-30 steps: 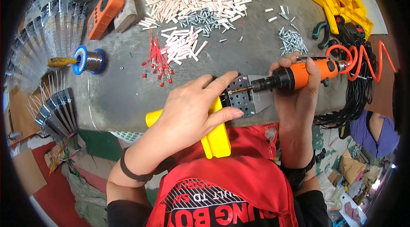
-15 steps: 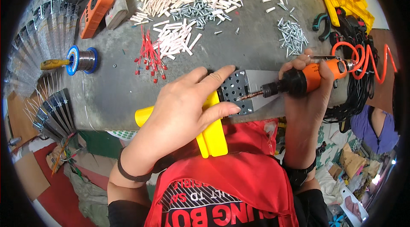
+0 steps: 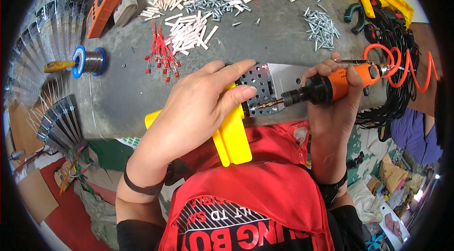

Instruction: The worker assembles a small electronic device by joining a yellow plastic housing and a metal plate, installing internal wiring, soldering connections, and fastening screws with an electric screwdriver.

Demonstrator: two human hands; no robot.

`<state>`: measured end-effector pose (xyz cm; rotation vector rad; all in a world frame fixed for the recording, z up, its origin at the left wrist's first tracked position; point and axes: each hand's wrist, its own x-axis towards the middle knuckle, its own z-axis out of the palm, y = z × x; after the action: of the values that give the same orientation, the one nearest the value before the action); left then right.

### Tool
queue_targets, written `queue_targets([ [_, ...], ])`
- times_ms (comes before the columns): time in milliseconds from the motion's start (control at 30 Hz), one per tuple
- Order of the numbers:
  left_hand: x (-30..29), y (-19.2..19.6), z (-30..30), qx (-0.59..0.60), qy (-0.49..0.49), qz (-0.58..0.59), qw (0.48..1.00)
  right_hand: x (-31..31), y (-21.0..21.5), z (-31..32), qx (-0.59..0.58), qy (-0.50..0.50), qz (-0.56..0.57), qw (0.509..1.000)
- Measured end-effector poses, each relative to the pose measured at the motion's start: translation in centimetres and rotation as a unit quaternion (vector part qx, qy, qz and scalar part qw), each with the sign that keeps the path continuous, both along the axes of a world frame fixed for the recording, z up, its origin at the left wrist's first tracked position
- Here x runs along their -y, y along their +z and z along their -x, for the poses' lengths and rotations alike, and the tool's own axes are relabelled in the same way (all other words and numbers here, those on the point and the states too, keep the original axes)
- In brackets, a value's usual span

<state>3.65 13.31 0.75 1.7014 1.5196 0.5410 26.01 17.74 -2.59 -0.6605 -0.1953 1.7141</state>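
Red apron, black sleeves

Left hand around yellow plastic handle; right hand gripping orange driver, bit at perforated plate.

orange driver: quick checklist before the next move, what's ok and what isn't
1. Right hand wrapped around the orange driver: ok.
2. Left hand holding the yellow part with the perforated plate: ok.
3. Left thumb well away from the bit: not ok, it lies close to the tip.
4. Bit seated in a screw: cannot tell, too small to see.
5. Coiled orange hose joined to the driver's rear: ok, looks attached.
6. Loose screws apart from the plate: ok.
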Motion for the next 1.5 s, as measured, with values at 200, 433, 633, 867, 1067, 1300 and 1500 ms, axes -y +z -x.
queue_targets([
  [200, 0.0, 0.2, 0.0, 0.010, -0.004, 0.021, 1.000, 0.5, 0.3, 0.1, 0.018, -0.018, 0.027, 0.999],
  [433, -0.4, -0.9, 0.4, 0.059, -0.016, 0.022, 0.998, 0.2, 0.2, 0.8, 0.013, -0.008, 0.037, 0.999],
  [633, -0.7, -0.5, 0.3, 0.067, -0.006, 0.012, 0.998, -0.6, 0.4, 0.5, 0.029, 0.004, 0.025, 0.999],
  [867, 0.1, 1.9, -0.7, -0.126, 0.011, 0.030, 0.992, -7.1, 1.3, -12.9, 0.227, -0.022, -0.134, 0.965],
  [1067, 1.1, 0.0, -5.8, -0.325, -0.084, -0.277, 0.900, -5.8, 1.8, -20.7, 0.560, -0.118, -0.135, 0.809],
  [1300, -1.2, 6.8, -4.4, 0.008, 0.000, -0.244, 0.970, 0.1, 3.6, -6.9, 0.521, 0.104, -0.155, 0.833],
  [1500, 4.2, 3.9, -0.3, 0.506, 0.408, -0.313, 0.693, -0.4, 4.0, 1.0, 0.521, 0.206, -0.478, 0.676],
])
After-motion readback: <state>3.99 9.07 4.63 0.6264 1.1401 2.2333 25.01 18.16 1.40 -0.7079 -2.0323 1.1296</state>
